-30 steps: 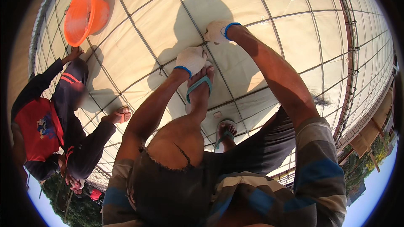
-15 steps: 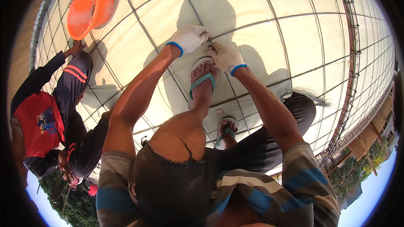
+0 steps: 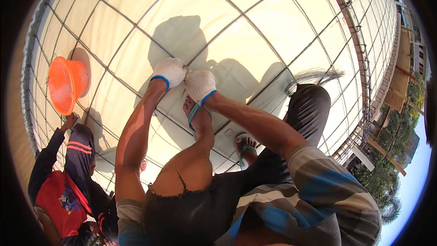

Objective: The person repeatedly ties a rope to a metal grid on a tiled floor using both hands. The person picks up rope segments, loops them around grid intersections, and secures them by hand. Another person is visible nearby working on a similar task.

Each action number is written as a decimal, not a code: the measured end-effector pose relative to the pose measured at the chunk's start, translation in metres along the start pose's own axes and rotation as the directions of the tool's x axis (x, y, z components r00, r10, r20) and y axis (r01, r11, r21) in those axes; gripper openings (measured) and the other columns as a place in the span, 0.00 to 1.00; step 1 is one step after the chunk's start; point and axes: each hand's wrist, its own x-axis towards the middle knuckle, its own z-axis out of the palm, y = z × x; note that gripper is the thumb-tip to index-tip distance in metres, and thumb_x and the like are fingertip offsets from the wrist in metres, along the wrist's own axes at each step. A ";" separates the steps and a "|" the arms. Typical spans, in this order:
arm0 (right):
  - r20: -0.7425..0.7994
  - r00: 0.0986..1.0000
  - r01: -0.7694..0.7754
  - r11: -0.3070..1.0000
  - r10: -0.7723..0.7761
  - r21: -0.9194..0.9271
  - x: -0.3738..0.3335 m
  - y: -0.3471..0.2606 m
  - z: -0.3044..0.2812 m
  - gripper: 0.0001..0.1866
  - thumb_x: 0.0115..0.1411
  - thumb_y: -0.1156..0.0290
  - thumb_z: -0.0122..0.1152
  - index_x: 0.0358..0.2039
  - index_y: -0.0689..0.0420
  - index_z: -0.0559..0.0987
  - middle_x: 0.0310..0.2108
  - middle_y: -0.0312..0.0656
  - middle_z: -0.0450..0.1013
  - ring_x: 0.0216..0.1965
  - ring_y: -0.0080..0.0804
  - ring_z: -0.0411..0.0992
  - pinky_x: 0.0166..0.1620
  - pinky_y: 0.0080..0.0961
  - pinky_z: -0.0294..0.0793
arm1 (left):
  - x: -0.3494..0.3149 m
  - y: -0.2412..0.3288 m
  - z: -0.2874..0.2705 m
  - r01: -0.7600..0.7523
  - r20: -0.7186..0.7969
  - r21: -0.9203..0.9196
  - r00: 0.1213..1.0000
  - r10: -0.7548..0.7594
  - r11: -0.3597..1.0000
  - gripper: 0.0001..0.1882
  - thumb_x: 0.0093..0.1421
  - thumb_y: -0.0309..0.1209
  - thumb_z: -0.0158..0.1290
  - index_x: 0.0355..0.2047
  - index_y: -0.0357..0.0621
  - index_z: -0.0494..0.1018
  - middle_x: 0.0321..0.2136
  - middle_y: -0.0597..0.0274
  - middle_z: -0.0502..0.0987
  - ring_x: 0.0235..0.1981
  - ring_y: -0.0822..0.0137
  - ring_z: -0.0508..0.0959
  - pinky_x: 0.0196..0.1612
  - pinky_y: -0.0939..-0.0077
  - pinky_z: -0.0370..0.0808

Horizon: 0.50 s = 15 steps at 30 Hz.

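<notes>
My left hand [image 3: 169,72] and my right hand [image 3: 200,84], both in white knit gloves with blue cuffs, meet at a crossing of the steel bar mesh [image 3: 241,14]. Their fingers are closed and press together over the bars. Whatever they pinch is hidden between the gloves. Just below my right hand is my foot in a teal-strapped sandal [image 3: 200,117]. A bundle of thin dark wires [image 3: 318,76] sticks out beside my bent knee at the right.
An orange plastic tub [image 3: 63,84] lies tipped on the mesh at the left, with a co-worker's hand [image 3: 69,121] close to it. Between my feet sits a small block [image 3: 229,132]. A thicker reinforcing-bar cage [image 3: 359,41] runs along the right. Pale sheeting lies under the bars.
The view has turned, so the mesh and tub appear shifted. My hands have come closer together, the gloves now touching over the crossing where a gap showed before.
</notes>
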 end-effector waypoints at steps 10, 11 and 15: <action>-0.086 0.980 -0.159 0.964 0.181 0.212 -0.124 0.175 -0.220 0.16 0.67 0.55 0.59 0.47 0.48 0.86 0.38 0.47 0.85 0.43 0.53 0.84 0.47 0.49 0.81 | -0.044 0.129 -0.106 -0.272 -0.095 -0.284 0.962 0.255 0.920 0.16 0.72 0.37 0.53 0.46 0.36 0.81 0.36 0.46 0.86 0.41 0.50 0.87 0.48 0.60 0.80; -0.207 0.948 -0.226 0.970 0.241 0.092 -0.137 0.225 -0.241 0.16 0.67 0.56 0.61 0.47 0.50 0.85 0.39 0.48 0.85 0.42 0.52 0.84 0.47 0.50 0.81 | -0.068 0.118 -0.120 -0.246 -0.098 -0.318 0.969 0.226 0.916 0.16 0.72 0.36 0.53 0.46 0.35 0.81 0.35 0.48 0.86 0.39 0.54 0.86 0.47 0.63 0.80; -0.164 0.851 -0.505 0.863 0.498 -0.002 -0.242 0.377 -0.168 0.23 0.65 0.49 0.64 0.48 0.54 0.87 0.40 0.52 0.85 0.46 0.54 0.83 0.50 0.50 0.81 | -0.113 0.102 -0.145 -0.121 0.045 -0.300 0.989 0.141 0.946 0.19 0.76 0.36 0.50 0.53 0.31 0.79 0.32 0.55 0.83 0.34 0.67 0.80 0.43 0.71 0.78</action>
